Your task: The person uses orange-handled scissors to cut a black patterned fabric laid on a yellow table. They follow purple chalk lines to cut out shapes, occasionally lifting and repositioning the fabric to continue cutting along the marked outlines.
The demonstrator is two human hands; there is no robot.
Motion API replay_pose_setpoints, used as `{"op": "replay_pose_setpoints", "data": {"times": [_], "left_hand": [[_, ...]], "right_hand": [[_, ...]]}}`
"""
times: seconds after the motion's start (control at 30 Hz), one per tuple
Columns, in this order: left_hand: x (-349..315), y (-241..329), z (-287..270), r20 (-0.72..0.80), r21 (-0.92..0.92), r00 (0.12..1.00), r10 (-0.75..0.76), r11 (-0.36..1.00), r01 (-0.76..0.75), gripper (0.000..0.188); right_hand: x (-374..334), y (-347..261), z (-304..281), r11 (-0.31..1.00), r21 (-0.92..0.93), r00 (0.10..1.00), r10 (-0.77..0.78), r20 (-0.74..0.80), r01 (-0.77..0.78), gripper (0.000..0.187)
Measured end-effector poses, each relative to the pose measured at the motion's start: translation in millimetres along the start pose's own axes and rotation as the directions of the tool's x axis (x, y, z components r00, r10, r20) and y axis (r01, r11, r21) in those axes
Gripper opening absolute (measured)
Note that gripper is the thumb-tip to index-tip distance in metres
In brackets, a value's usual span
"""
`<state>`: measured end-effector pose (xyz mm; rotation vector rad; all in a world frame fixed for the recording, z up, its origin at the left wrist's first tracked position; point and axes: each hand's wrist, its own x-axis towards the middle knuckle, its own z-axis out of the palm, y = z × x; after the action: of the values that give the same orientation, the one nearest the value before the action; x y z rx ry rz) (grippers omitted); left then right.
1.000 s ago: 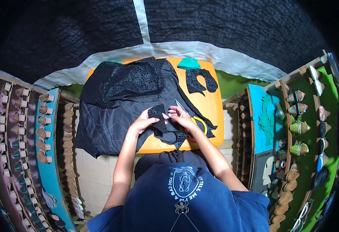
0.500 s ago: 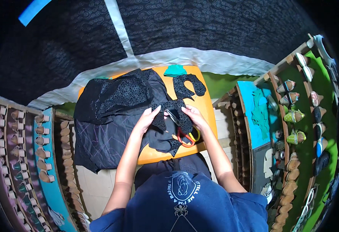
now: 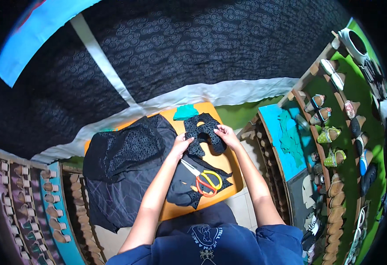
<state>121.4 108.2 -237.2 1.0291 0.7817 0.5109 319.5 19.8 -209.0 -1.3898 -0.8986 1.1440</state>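
Between my two hands a curved, cut piece of black patterned fabric (image 3: 196,147) is spread over the far right of the orange table (image 3: 206,108). My left hand (image 3: 182,145) pinches its left side, and my right hand (image 3: 227,135) pinches its right side. Another similar cut piece seems to lie against or under it; the layers are hard to separate. Scissors (image 3: 199,175) with one red and one yellow handle rest nearer me, on black fabric scraps (image 3: 181,193). To the left, a large heap of black fabric (image 3: 134,152) covers the tabletop and hangs over its edge.
A folded green cloth (image 3: 185,112) sits at the table's far edge. Racks of wooden shoe lasts (image 3: 52,198) stand on the left. On the right are shoes on a rack (image 3: 330,134) and a blue shelf top with green scraps (image 3: 290,137). A dark patterned curtain (image 3: 180,48) hangs behind.
Both hands have carried the fabric piece away from me, toward the other cut piece at the far right. The scissors, partly covered before, now show fully. The whole view has shifted and tilted.
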Motion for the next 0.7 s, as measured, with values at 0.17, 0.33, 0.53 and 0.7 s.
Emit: {"op": "replay_pose_setpoints", "data": {"times": [0.17, 0.33, 0.53, 0.7], "left_hand": [[55.4, 4.7, -2.4, -0.298, 0.328, 0.942, 0.158, 0.943, -0.055, 0.043], [0.4, -2.7, -20.4, -0.138, 0.820, 0.851, 0.507, 0.540, -0.189, 0.042], [-137.4, 3.4, -22.3, 0.351, 0.819, 0.915, 0.199, 0.409, -0.403, 0.034], [-196.2, -10.4, -19.4, 0.287, 0.899, 0.943, 0.167, 0.293, -0.326, 0.045]], "right_hand": [[62.1, 6.7, -23.7, 0.930, -0.362, 0.981, -0.127, -0.149, 0.065, 0.031], [36.6, 18.4, 1.9, 0.546, -0.836, 0.936, -0.261, -0.235, -0.058, 0.044], [-82.2, 13.1, 70.5, 0.688, -0.575, 0.897, -0.339, 0.286, 0.443, 0.021], [-163.6, 11.9, 104.4, 0.589, -0.650, 0.839, -0.095, 0.535, 0.481, 0.046]]}}
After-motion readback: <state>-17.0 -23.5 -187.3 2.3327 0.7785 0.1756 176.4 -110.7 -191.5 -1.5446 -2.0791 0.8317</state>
